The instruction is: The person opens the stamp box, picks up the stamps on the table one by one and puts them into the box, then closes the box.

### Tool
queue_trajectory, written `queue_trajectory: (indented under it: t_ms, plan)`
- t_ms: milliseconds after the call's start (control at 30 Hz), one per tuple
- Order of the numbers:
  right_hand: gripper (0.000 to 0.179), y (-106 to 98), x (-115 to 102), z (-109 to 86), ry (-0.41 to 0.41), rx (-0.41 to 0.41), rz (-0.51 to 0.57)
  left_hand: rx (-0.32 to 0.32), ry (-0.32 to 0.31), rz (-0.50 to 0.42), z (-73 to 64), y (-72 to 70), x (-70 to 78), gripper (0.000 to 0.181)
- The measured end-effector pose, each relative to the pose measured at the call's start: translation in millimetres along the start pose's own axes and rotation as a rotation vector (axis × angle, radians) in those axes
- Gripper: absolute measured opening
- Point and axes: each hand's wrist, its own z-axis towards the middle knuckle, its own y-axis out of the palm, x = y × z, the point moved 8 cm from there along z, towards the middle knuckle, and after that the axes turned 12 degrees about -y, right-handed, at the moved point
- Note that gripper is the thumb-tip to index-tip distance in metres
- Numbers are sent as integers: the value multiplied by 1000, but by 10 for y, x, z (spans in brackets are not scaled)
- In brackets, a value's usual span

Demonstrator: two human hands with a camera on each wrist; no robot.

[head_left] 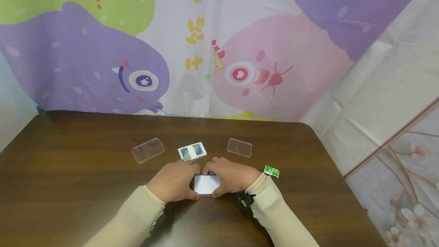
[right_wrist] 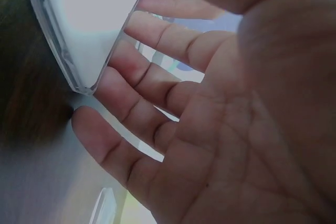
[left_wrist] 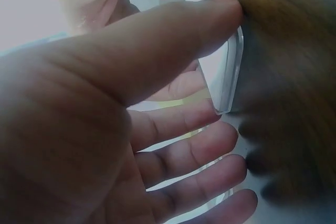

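Observation:
A clear plastic case with a white rectangular face lies flat close to the tabletop, between both hands. My left hand grips its left end, thumb at the near corner and index finger at the far side. From the opposite end my right hand holds it, thumb at the near right corner and fingers along the far edge. In the left wrist view the thumb crosses the case's white face. The right wrist view shows the case's transparent rim around the white, with fingertips right at its edge.
On the brown table, a stack of white cards with two blue-green pictures lies beyond the hands. Clear plastic covers lie at the left and right. A small green card is beside the right wrist. A printed cloth hangs behind.

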Motion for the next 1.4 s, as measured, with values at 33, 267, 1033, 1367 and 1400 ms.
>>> queue_trajectory:
  t_ms: [33,267,1033,1367,1400]
  plan:
    - [51,3,-4,-1,-2,1,0,0,2,3,0,0,3,48]
    - [53,2,-55,4,-14,10,0,-13,-9,-2,-7,-7,0,46]
    - [35,-596,1047,-1179,542,162,182,-21,-24,17,-39,-50,25,46]
    - [37,-440,1253,-1258,670,94,180,-31,-30,5,-30,-32,1,45]
    - [36,-432,1262,-1257,672,95,181,-32,-31,3,-31,-33,1,45]
